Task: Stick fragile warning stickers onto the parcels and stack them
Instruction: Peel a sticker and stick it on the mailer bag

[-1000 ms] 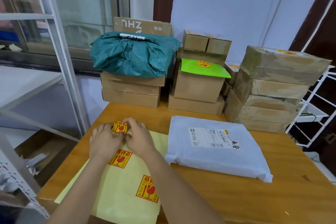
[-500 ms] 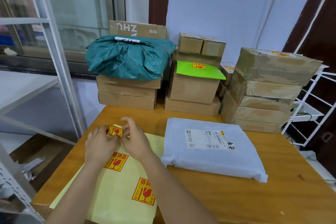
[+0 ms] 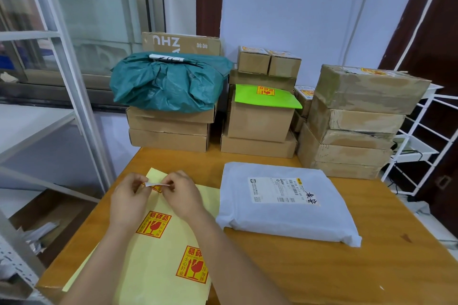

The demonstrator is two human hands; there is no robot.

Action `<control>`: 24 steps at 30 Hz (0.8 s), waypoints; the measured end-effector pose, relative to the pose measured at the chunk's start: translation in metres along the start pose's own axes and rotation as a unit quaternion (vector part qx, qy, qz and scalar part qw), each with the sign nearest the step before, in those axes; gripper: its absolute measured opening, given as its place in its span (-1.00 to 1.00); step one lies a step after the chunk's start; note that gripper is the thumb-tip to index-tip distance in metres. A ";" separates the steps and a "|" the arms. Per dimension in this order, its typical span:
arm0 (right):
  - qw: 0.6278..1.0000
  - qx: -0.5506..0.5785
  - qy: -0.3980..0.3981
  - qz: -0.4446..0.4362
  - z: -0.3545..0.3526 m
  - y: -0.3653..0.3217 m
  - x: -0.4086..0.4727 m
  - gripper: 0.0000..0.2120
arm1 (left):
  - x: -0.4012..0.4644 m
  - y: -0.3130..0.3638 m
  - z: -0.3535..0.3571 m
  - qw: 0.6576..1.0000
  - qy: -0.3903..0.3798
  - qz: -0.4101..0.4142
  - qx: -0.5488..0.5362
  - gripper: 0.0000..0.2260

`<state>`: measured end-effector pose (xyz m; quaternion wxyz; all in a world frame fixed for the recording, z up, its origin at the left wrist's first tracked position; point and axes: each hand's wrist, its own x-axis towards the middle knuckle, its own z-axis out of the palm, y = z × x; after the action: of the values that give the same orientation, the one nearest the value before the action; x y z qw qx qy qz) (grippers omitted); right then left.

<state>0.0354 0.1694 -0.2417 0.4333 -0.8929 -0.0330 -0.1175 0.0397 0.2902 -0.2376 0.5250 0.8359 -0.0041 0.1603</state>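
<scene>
A sticker [image 3: 156,183] is held edge-on between both hands, its white underside showing, just above the far end of the yellow sheet [image 3: 158,282]. The left hand [image 3: 128,199] pinches its left end, fingers [image 3: 137,182] curled together on it; the right hand [image 3: 182,194] pinches the right end the same way. Both hands hover at about 9 o'clock of the table [image 3: 322,277], over the sheet.

The sheet lies flat at the table's near left, running off the near edge. Two red-and-yellow stickers remain on it: one [image 3: 154,224] just below the left hand, the other [image 3: 192,264] toward 6 o'clock beside the right forearm.

At 3 o'clock of the hands, touching the sheet's right edge or nearly so, lies a white mailer [image 3: 285,203] with a printed label [image 3: 280,189] on top.

Along the far side of the table, from 11 to 2 o'clock, stand stacks of parcels. At 11, brown boxes [image 3: 168,129] carry a green bag [image 3: 168,84], with a flat carton [image 3: 182,43] upright behind. At 12, a middle stack [image 3: 259,126] holds a bright green envelope [image 3: 266,99] with a sticker on it and two small boxes [image 3: 269,62] above. At 2, a taped stack [image 3: 352,126] rises, a sticker on its top box.

A white rack [image 3: 421,141] stands beyond the table's right edge; a metal shelf frame [image 3: 71,77] stands at left.
</scene>
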 end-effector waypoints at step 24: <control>0.997 0.073 0.021 0.017 -0.062 -0.045 -0.025 -0.76 | -0.011 0.038 -0.002 0.991 0.012 0.053 0.121 -0.72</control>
<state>-0.0075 0.1504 -0.1760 0.5002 -0.8565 -0.0178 -0.1260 0.0221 0.2733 -0.2062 0.4112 0.8897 -0.0228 0.1969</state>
